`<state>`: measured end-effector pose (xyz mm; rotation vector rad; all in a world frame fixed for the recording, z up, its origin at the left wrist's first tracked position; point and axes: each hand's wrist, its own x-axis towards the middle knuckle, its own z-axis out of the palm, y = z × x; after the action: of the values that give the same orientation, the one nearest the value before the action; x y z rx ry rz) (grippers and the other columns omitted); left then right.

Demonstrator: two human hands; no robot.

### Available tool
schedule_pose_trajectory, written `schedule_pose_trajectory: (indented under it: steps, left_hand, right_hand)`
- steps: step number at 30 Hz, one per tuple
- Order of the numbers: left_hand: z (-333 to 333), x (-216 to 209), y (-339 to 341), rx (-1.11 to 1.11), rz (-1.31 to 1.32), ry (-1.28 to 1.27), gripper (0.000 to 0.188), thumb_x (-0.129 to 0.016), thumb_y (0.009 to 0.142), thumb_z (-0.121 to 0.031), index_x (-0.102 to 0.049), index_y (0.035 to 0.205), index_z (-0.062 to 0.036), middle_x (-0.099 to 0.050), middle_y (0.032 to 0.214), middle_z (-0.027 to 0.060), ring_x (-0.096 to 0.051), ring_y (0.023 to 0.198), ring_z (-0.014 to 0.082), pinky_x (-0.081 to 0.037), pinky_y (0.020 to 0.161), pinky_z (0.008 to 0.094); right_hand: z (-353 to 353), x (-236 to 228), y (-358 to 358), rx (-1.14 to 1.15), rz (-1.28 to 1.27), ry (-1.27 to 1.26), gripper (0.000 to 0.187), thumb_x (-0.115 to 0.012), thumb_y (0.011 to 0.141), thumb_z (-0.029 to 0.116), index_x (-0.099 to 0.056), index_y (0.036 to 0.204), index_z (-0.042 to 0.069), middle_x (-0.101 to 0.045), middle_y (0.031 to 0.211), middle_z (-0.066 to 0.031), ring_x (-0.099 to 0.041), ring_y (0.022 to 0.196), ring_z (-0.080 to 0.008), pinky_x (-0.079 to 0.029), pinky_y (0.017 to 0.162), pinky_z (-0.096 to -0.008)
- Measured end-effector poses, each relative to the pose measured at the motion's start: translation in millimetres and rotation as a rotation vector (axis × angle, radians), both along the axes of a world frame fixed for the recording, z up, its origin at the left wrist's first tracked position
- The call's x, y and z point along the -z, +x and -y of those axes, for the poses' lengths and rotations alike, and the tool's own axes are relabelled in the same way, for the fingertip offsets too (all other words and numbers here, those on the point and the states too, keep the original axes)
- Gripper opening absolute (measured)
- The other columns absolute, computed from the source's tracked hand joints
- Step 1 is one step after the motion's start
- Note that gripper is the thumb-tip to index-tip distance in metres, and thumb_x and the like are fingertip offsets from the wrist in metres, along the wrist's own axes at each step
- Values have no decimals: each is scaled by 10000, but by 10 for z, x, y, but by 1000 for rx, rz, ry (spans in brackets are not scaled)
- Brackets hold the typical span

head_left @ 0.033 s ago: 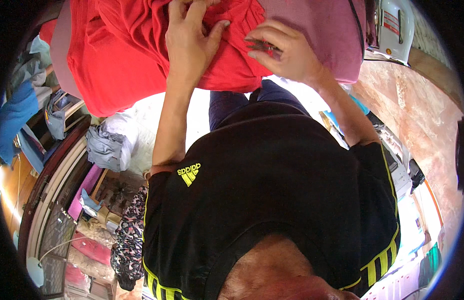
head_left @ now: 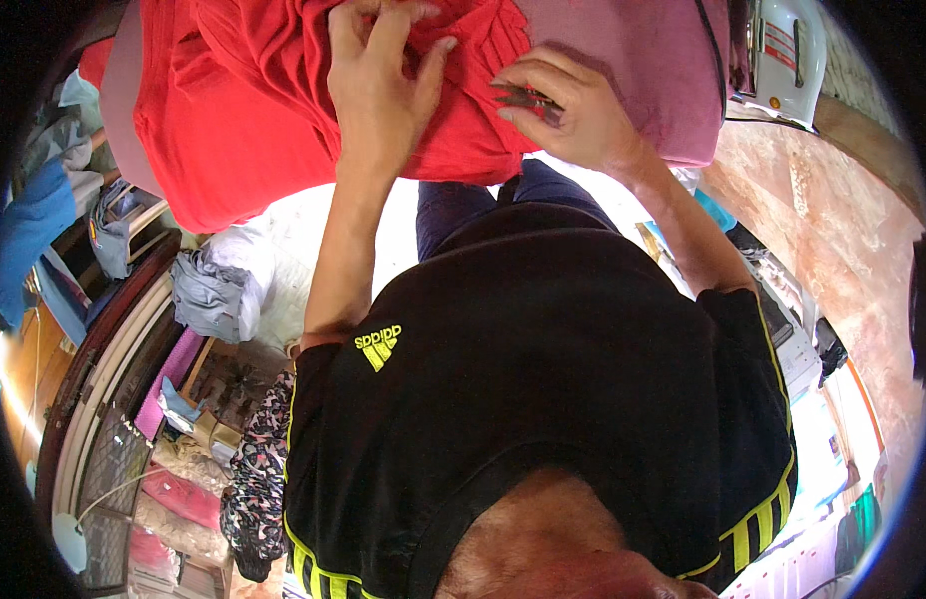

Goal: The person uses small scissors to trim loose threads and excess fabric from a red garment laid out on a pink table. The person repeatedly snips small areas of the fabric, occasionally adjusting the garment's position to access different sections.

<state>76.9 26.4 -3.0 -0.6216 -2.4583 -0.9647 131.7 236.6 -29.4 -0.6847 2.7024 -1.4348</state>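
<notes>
A bunched red knit cloth [head_left: 233, 130] lies over a mauve padded surface [head_left: 643, 70] and hangs over its near edge. My left hand [head_left: 378, 95] rests on the folds with fingers curled into the cloth and the thumb held apart; the fingertips partly leave the picture at the top. To its right, my right hand [head_left: 583, 110] hovers by the cloth's right edge. Between its thumb and fingers are small dark metal thread snips [head_left: 528, 98], pointing left toward the cloth.
A white machine [head_left: 787, 55] stands at the far right, with a dark cord along the mauve surface's edge. Grey and white cloths [head_left: 216, 290] lie piled at the left. A person in blue [head_left: 39, 225] is at the far left, and someone in patterned clothing [head_left: 258, 469] is lower left.
My left hand has shifted very slightly on the red cloth, and my right hand has moved a touch to the right. The snips remain in my right hand.
</notes>
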Motion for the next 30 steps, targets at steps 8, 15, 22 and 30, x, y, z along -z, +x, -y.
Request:
schedule_pose_trajectory:
  steps: [8,15,22,30]
  left_hand:
    - [-187,240,596,136,250,91,277,-797,745,-97,-684,974,12,-666,942,172,-636,890,362,-517,789,439]
    - [-278,436,666,55,153,-20,247,-792,746,-59,-729,984,-46,-656,908,101,-614,848,326,-508,749,401]
    - [-140,402,555,112,164,-8,147,-701,780,11,-647,913,-18,-647,887,131,-625,828,354,-511,716,446]
    - [15,216,447,116,605,406,78,-586,990,-71,-594,943,-9,-653,779,90,-637,694,198,-509,638,300]
  right_hand:
    - [-90,137,227,170,133,-116,359,-652,807,33,-637,1165,46,-686,1072,-156,-701,972,-299,-570,833,-369]
    - [-103,145,245,235,227,-180,396,-715,864,97,-567,1227,45,-702,1059,-197,-717,1001,-309,-577,872,-391]
    - [-106,56,188,92,163,-100,341,-698,917,232,-570,1188,69,-713,1007,-165,-724,919,-312,-568,768,-415]
    - [-73,41,67,34,62,95,276,-627,960,263,-588,1178,97,-702,983,-151,-694,907,-356,-539,775,-448]
